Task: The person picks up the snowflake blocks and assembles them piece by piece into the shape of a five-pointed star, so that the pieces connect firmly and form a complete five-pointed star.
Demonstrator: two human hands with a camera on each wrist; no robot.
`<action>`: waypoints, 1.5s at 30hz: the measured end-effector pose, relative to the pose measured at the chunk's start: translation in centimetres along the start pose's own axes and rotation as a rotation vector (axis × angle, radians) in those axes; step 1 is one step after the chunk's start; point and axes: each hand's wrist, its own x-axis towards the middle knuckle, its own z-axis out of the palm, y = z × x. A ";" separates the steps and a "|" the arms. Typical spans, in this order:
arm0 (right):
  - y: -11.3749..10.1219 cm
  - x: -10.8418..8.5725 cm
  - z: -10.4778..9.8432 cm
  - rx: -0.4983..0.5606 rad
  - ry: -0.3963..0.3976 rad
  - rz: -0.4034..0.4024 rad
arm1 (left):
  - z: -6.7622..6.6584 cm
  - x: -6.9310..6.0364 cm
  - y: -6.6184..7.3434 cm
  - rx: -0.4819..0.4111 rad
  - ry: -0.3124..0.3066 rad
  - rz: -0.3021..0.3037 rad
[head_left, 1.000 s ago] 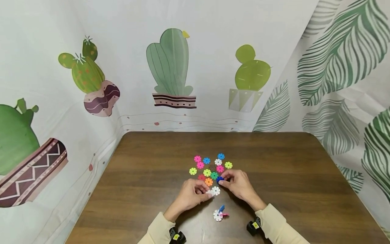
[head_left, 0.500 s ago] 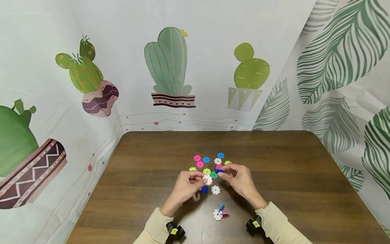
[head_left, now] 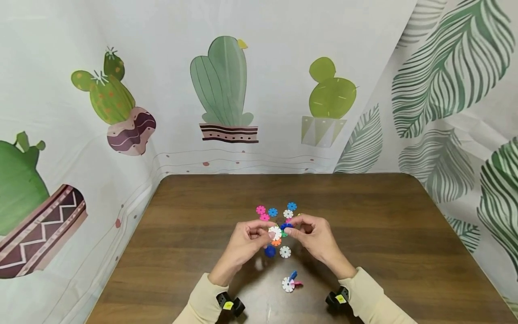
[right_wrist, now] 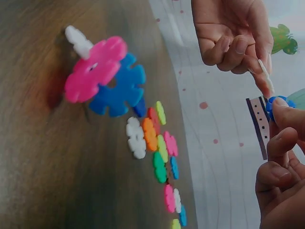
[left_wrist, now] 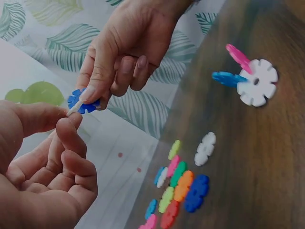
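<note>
In the head view my left hand [head_left: 242, 245] pinches a white notched disc [head_left: 275, 232] between thumb and index finger. Facing it, my right hand [head_left: 319, 238] pinches a dark blue notched disc [head_left: 286, 226]. Both discs are held above the table, edge to edge. The left wrist view shows the white disc edge-on, meeting the rim of the blue disc [left_wrist: 74, 101]; whether their slots interlock I cannot tell. Nearer the person lies a joined piece [head_left: 288, 284], a white disc with a blue and a pink one standing out of it.
Several loose notched discs lie beneath and beyond the hands, among them an orange disc [left_wrist: 183, 186], a green disc [right_wrist: 160, 167] and a second dark blue disc [head_left: 270, 251]. A loose white disc [head_left: 285, 252] lies nearer. The brown table [head_left: 182, 202] backs onto a printed cloth.
My left hand has lifted the white disc off the table, uncovering a dark blue disc beneath. My right hand has raised its blue disc, and the two discs have come together.
</note>
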 end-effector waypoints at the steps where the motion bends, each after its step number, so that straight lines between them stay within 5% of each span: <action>1: -0.2 0.0 0.0 0.007 -0.003 -0.008 | -0.1 0.0 0.1 -0.004 -0.008 0.004; 20: -1.1 -0.1 -0.1 0.043 -0.097 -0.118 | -0.7 -0.6 1.4 0.003 -0.098 0.046; 29: -1.0 0.3 -0.8 0.100 -0.207 -0.174 | -0.8 -0.8 1.8 0.027 -0.144 0.097; 37: -0.9 0.4 -1.1 0.143 -0.264 -0.243 | -0.7 -0.8 1.7 -0.005 -0.208 0.061; 45: -0.9 0.4 -1.0 0.106 -0.237 -0.257 | -0.5 -0.7 1.5 0.013 -0.185 0.063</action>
